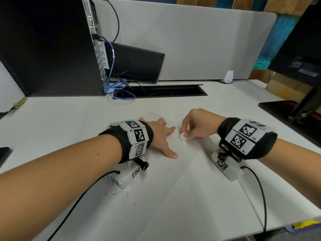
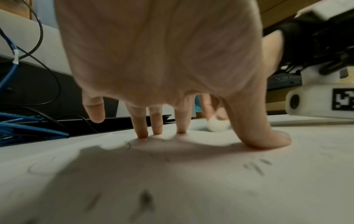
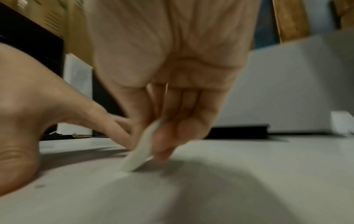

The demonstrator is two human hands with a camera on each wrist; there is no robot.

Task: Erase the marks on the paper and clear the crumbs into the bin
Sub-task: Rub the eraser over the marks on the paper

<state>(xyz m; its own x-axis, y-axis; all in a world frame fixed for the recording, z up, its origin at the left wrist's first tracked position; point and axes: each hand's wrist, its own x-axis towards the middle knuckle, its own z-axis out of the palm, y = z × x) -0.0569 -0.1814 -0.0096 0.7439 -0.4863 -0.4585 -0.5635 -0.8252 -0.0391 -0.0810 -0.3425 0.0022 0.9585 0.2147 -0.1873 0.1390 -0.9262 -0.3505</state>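
A white sheet of paper (image 1: 173,180) with creases lies on the white desk. My left hand (image 1: 161,134) presses flat on it, fingers spread and straight (image 2: 142,130). My right hand (image 1: 194,126) pinches a small white eraser (image 1: 182,137) between thumb and fingers, its tip touching the paper just right of the left hand's fingers. The eraser (image 3: 141,148) shows as a thin white wedge in the right wrist view. Short dark eraser crumbs (image 1: 118,193) lie scattered near my left wrist. Faint pencil marks (image 2: 38,166) show on the paper. No bin is in view.
A black computer tower (image 1: 50,47) with blue and black cables (image 1: 118,87) stands at the back left. A cable slot (image 1: 161,91) runs along the desk's rear. A monitor base (image 1: 293,112) sits at the right. A grey partition (image 1: 191,40) closes the back.
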